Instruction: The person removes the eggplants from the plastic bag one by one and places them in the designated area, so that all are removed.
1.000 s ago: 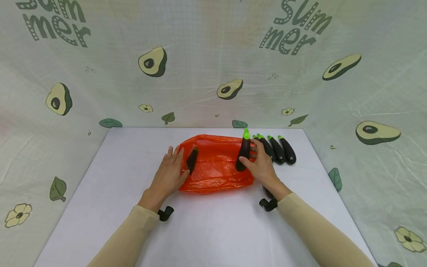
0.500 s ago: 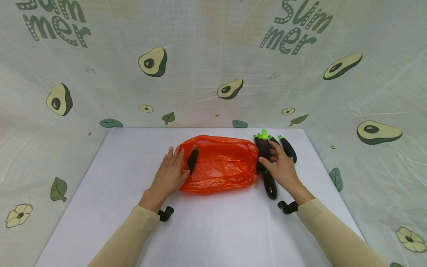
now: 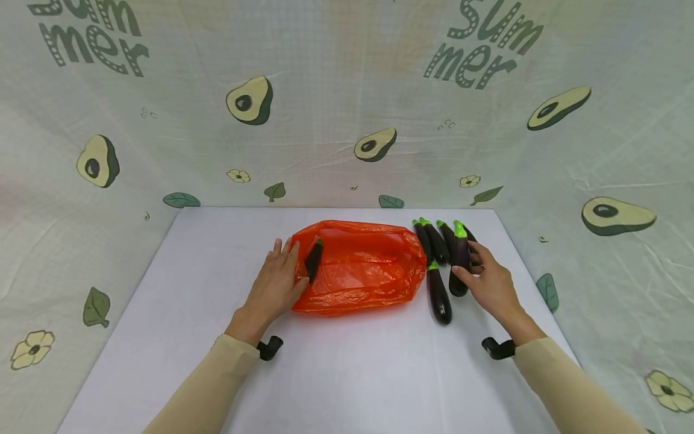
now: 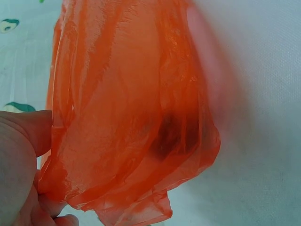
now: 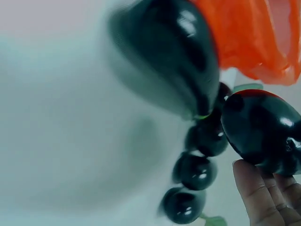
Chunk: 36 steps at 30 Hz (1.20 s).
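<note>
With its thumb and fingers, my left hand [image 3: 273,286] grips the left edge of a red plastic bag [image 3: 358,271]; the left wrist view shows the film [image 4: 113,94] between them. One dark eggplant [image 3: 313,260] lies inside the bag at its left end, showing as a dark patch through the plastic in the left wrist view. To the right of the bag, my right hand [image 3: 496,292] holds another eggplant [image 3: 459,259] by its sides, green stem pointing away from me. In the right wrist view that eggplant [image 5: 263,127] is raised over the row.
Several eggplants [image 3: 436,242] lie in a row at the back right of the white table [image 3: 347,374], the rightmost partly hidden. A single eggplant [image 3: 440,296] lies nearer, beside the bag's right end. Behind the table hangs a cloth [image 3: 309,108] printed with avocados.
My right hand has carried its eggplant rightward, from over the bag's right end to over the right of the row. My left hand and the bag's left end have stayed put.
</note>
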{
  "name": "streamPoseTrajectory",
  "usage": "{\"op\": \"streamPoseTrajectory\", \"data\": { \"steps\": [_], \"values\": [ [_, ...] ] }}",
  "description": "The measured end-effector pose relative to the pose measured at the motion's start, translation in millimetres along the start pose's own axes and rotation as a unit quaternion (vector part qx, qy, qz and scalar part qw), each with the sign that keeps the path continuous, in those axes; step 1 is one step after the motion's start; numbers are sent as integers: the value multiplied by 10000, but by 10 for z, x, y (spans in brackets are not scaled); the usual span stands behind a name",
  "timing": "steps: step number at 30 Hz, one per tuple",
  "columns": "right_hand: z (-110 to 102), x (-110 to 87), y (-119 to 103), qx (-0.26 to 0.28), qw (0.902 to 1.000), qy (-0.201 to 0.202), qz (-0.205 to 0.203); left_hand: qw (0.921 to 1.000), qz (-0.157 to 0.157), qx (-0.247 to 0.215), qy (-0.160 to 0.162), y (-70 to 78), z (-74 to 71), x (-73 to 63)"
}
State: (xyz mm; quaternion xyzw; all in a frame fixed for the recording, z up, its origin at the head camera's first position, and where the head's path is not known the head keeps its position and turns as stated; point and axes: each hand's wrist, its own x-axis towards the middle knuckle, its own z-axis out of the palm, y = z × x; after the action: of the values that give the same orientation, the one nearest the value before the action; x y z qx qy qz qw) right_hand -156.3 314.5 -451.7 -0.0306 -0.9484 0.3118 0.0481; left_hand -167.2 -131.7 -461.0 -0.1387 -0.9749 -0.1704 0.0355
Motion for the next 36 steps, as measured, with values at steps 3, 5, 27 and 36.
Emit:
{"op": "streamPoseTrajectory", "data": {
  "steps": [3, 5, 27, 36],
  "values": [
    [-13, -27, 60, -64, 9996, -202, 194, 10000, 0, -6, 5, -6, 12, 3],
    [-11, -37, 108, -121, 9989, -322, 328, 10000, -15, -16, -10, -4, 14, 3],
    [107, -78, 389, -584, 9928, -931, 470, 9999, -85, -61, -45, 7, 28, -13],
    [104, -67, 414, -828, 9899, -1089, 368, 9999, -125, -14, -79, 14, 23, -14]
  ]
}}
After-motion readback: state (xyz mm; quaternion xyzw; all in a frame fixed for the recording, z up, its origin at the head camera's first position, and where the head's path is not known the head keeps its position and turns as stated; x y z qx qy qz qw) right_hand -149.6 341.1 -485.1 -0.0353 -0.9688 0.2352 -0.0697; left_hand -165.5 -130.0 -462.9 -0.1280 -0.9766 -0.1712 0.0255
